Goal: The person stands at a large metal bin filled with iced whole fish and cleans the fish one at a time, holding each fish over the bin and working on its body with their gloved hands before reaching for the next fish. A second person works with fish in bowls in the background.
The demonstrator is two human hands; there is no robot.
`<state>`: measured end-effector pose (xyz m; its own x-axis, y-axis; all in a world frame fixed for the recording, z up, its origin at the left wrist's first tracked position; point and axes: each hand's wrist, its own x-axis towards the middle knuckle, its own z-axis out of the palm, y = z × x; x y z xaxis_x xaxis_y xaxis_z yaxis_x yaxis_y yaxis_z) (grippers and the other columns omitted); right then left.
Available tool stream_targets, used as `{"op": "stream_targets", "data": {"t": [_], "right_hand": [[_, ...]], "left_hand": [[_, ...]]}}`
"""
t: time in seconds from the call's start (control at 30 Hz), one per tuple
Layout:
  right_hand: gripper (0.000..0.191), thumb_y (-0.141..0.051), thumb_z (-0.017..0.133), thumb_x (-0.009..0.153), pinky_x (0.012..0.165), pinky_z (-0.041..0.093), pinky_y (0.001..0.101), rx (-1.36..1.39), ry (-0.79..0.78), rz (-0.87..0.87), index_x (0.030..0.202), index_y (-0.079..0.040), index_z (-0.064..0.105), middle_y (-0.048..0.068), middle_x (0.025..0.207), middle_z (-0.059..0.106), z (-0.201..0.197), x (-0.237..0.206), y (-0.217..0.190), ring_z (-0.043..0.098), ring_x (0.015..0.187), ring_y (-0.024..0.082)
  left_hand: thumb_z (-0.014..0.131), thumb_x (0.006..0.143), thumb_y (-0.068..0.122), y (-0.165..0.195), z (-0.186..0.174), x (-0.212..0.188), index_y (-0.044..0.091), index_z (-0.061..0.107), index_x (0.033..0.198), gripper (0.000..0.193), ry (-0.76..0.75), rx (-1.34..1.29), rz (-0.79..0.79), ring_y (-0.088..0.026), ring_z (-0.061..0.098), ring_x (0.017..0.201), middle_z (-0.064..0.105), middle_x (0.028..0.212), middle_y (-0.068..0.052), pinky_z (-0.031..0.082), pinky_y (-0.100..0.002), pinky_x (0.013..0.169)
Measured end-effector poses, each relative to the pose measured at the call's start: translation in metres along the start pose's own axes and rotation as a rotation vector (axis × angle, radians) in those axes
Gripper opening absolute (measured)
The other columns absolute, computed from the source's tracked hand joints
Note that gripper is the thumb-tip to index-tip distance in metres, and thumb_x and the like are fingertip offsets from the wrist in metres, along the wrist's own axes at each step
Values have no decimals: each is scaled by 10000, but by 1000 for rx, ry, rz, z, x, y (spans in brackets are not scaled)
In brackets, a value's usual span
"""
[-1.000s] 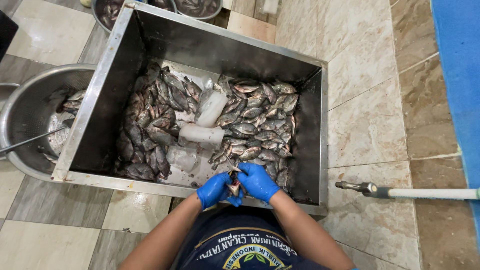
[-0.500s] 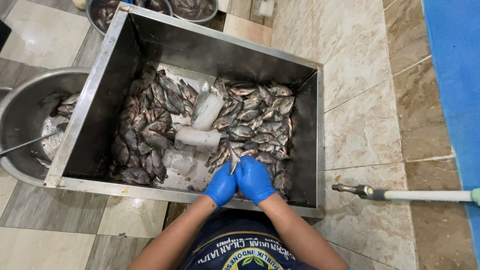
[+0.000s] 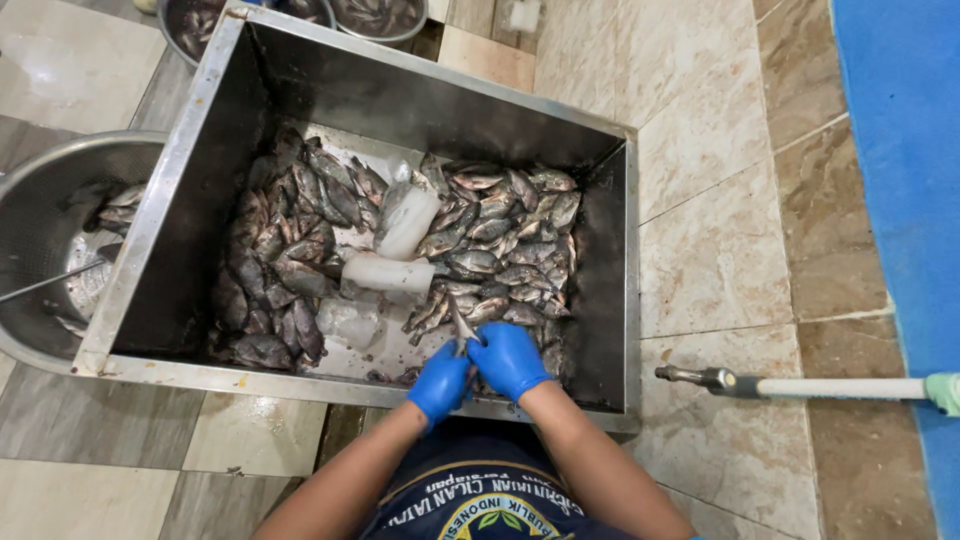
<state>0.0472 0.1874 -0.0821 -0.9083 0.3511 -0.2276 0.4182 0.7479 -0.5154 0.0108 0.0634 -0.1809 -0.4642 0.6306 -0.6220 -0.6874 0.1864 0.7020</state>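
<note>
- Both hands are wearing blue gloves and are working together at the near rim of a large steel tub (image 3: 170, 190), just above the person's chest.
- The left hand (image 3: 440, 383) and the right hand (image 3: 508, 358) are closing around one small fish (image 3: 461, 325); its slim body is sticking up and away from the fingers, toward the middle of the tub.
- The fingers of both hands are curling in and pinching the fish between them; I cannot tell whether a tool is also being held, since the gloves are hiding the palms.
- Just beyond the fingers a heap of silvery fish (image 3: 505, 240) is filling the right half of the tub, and a darker heap (image 3: 280, 270) is lying to the left, well apart from the hands.
- Between the two heaps, blocks of ice (image 3: 395, 250) are resting on the tub floor.
- Judging from the piles, only this one fish is being handled, and most of the catch is waiting untouched in the tub.
- Far to the left of the fingers, a round metal bowl (image 3: 50, 250) is holding only a few fish (image 3: 105, 205), so little appears to be finished.
- To the right of the fingers, a hose with a metal nozzle (image 3: 800, 385) is lying on the tiled floor (image 3: 720, 200).
</note>
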Motion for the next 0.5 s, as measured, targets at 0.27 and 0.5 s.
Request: {"op": "stream_targets", "data": {"t": [0.27, 0.5], "right_hand": [[338, -145, 793, 727, 923, 502, 473, -61, 263, -428, 1019, 5, 712, 204, 1286, 651, -18, -12, -25, 638, 1077, 415], [381, -106, 786, 767, 1031, 498, 380, 408, 122, -339, 1124, 14, 725, 160, 1362, 657, 1, 0, 0, 643, 1231, 287]], "left_hand": [[434, 950, 355, 20, -14, -2, 107, 610, 976, 305, -45, -132, 14, -182, 641, 628, 640, 766, -56, 559, -370, 505], [487, 1058, 469, 34, 0, -20, 106, 596, 1008, 382, -3, -516, 278, -153, 525, 467, 562, 624, -47, 468, -307, 415]]}}
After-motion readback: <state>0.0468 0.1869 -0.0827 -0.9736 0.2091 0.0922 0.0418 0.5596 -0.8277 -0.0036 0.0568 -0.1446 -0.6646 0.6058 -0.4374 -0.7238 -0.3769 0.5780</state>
